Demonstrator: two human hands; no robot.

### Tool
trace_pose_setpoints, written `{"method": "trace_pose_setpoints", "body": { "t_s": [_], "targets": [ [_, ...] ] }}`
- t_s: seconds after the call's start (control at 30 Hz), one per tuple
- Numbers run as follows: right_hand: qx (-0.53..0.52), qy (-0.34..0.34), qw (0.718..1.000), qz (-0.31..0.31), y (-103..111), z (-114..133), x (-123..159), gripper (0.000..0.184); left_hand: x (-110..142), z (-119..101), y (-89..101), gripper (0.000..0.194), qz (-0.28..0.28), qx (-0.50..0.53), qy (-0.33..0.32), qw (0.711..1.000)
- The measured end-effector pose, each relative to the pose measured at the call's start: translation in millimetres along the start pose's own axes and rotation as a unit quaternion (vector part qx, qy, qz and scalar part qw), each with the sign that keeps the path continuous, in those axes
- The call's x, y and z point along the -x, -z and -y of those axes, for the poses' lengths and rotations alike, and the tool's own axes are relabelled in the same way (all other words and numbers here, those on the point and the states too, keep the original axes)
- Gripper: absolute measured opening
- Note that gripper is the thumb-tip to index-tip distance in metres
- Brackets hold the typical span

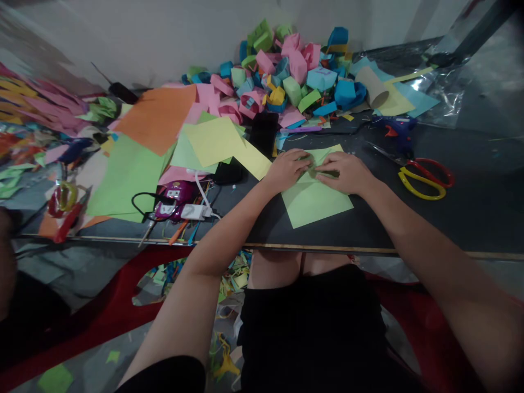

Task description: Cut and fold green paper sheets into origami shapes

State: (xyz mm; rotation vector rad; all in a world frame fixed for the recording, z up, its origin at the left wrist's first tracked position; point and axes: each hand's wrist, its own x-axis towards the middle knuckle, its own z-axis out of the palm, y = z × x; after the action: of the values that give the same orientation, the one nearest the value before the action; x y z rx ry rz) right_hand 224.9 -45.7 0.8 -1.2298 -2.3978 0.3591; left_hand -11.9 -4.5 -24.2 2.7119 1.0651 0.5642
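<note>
A light green sheet of paper (pixel 317 204) lies on the dark table in front of me, with a crease or folded edge across its upper part. My left hand (pixel 289 166) is on its upper left, fingers bent and closed at the fold. From the other side, my right hand (pixel 344 170) pinches the same fold, its fingertips close to those of the left. The fingertips partly hide the paper between them. To the right of my right hand lie scissors (pixel 426 177) with red and yellow handles. A yellow paper strip (pixel 251 158) reaches to my left wrist.
Folded paper pieces (pixel 295 71) are heaped along the wall. A glue gun (pixel 399 131) and a cardboard tube (pixel 371 90) sit at the right. Leftward are stacked coloured sheets (pixel 126 180), a purple power strip (pixel 178 196) with cables, a phone (pixel 264 134) and more scissors (pixel 65 204).
</note>
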Motion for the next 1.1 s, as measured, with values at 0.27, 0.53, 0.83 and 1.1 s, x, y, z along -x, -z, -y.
{"method": "trace_pose_setpoints", "body": {
  "t_s": [0.27, 0.53, 0.83, 1.1],
  "targets": [
    [0.023, -0.012, 0.999, -0.021, -2.8, 1.2, -1.1, 0.035, 4.5, -2.7, 9.8, 0.048, 0.012, 0.006, -0.027, 1.0],
    [0.003, -0.077, 0.995, -0.056, -5.3, -1.7, -2.3, 0.035, 4.1, -2.3, 11.2, 0.056, 0.021, 0.013, -0.033, 0.999],
    [-0.045, -0.114, 0.991, -0.057, -6.8, -11.0, -4.8, 0.035, 6.4, -4.6, 2.7, 0.051, 0.051, -0.006, -0.014, 0.999],
    [-0.05, -0.111, 0.99, -0.074, -7.3, -7.7, -2.9, 0.041, 5.2, -12.1, 4.1, 0.035, -0.019, -0.027, 0.004, 0.999]
  ]
}}
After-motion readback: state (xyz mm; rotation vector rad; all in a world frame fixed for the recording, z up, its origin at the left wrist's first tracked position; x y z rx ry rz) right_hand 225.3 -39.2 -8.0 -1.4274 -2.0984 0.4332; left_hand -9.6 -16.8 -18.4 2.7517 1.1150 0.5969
